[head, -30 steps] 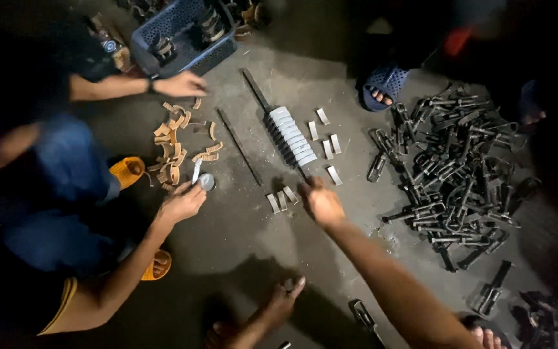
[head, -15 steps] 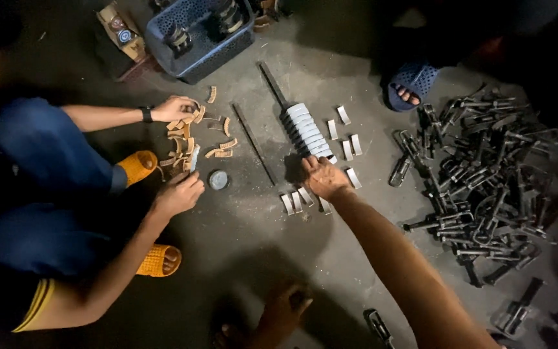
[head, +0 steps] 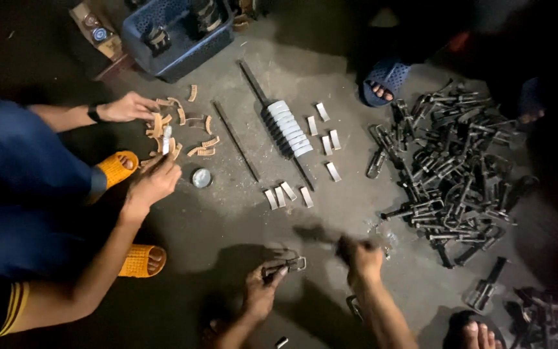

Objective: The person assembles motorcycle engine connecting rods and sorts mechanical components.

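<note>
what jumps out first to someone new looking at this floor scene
The big tangled pile of dark metal parts on the right. In the middle, a rod threaded with pale plates. At the bottom, the left hand holds a metal clip and the right hand is blurred.

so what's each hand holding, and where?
Left hand pinches a metal clamp frame at its near end. Right hand is motion-blurred; its hold cannot be told.

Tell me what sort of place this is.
Probably a small floor-level workshop for sorting or assembling metal parts: a heap of dark metal brackets on bare concrete floor, a rod threaded with grey blocks, and a blue plastic crate.
</note>
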